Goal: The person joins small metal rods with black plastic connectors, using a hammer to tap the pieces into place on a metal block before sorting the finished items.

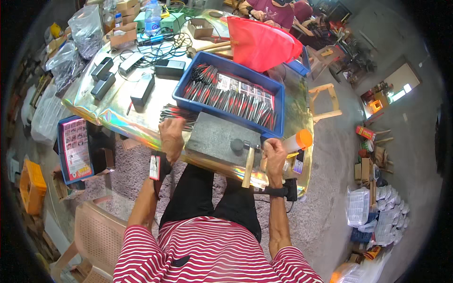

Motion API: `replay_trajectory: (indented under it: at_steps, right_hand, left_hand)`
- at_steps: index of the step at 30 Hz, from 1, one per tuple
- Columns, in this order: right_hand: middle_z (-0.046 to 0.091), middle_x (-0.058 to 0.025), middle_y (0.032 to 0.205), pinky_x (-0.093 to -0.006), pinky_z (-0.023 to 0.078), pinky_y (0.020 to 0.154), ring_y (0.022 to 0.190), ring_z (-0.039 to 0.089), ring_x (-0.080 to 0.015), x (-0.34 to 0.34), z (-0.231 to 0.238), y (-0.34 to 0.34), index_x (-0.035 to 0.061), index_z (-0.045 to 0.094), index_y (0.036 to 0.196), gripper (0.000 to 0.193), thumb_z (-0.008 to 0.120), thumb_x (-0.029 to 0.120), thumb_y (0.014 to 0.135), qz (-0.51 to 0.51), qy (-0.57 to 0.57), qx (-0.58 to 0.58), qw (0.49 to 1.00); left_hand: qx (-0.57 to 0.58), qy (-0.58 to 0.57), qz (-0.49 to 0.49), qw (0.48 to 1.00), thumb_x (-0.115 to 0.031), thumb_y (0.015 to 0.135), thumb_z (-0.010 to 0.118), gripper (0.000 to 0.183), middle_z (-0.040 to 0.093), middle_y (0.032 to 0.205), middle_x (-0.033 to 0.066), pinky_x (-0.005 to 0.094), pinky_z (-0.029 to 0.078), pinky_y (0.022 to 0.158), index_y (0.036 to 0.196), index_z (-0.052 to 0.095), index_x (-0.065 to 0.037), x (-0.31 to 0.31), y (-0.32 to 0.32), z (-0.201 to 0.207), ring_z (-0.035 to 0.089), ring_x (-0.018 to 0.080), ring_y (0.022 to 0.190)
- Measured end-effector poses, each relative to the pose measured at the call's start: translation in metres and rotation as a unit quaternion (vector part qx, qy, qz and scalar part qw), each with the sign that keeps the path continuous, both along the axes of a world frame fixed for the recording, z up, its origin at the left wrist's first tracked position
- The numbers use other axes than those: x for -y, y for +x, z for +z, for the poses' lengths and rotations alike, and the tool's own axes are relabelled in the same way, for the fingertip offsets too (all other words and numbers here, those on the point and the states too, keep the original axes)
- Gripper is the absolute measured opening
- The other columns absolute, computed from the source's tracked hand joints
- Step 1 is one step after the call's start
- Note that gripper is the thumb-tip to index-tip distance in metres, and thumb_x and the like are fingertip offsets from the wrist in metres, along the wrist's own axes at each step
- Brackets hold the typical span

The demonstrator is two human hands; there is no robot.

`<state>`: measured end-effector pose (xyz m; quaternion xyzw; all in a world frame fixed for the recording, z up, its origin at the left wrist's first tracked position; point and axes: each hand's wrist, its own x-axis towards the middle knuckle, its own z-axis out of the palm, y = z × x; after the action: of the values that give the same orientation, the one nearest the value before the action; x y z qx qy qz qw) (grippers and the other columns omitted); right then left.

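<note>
My left hand [172, 135] is at the near edge of a loose pile of thin black-and-red pieces [175, 112]. Its fingers are curled in, and whatever they grip cannot be made out. To the right of the pile lies a dark grey block [214, 134], flat-topped. A hammer [248, 166] with a wooden handle rests at the block's right end, beside a small round black object [237, 145]. My right hand [274, 155] is just right of the hammer, fingertips pinched together; anything between them is too small to name. Close to it leans a whitish bottle [290, 144] with an orange cap.
Behind the block stands a blue tray [279, 106] holding rows of similar pieces. Black adapter-like boxes [141, 89] and tangled cables [165, 47] lie at the left. A red cloth or bag [262, 45] hangs over the tray's far side. A person [273, 12] sits beyond.
</note>
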<state>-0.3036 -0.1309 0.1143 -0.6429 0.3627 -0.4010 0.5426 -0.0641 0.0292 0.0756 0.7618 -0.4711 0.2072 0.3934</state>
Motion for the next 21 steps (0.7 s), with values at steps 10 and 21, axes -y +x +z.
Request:
replay_trajectory:
  at_steps: [10,21]
  right_hand:
    - [0.05,0.0011,0.075,-0.0212,0.044,0.061,0.072,0.051,-0.0079,-0.05,0.03,0.034,0.0024,0.051,0.082,0.006,0.053,0.008,0.081,0.14,-0.109,0.0,0.984]
    - [0.054,-0.0015,0.072,-0.0198,0.044,0.057,0.064,0.052,-0.0083,-0.059,0.01,0.023,0.0011,0.051,0.082,0.006,0.051,0.007,0.083,0.116,0.008,0.009,0.993]
  left_hand:
    - [-0.009,-0.016,-0.2,0.98,0.001,0.068,0.051,0.014,0.052,0.075,0.0061,0.0381,0.034,0.079,0.08,0.051,-0.006,0.016,-0.075,0.051,0.045,0.025,0.084]
    - [-0.163,-0.104,-0.137,0.971,-0.003,0.07,0.055,0.019,0.05,0.083,0.0067,0.0373,0.036,0.082,0.089,0.052,-0.006,0.018,-0.087,0.06,0.045,0.0251,0.089]
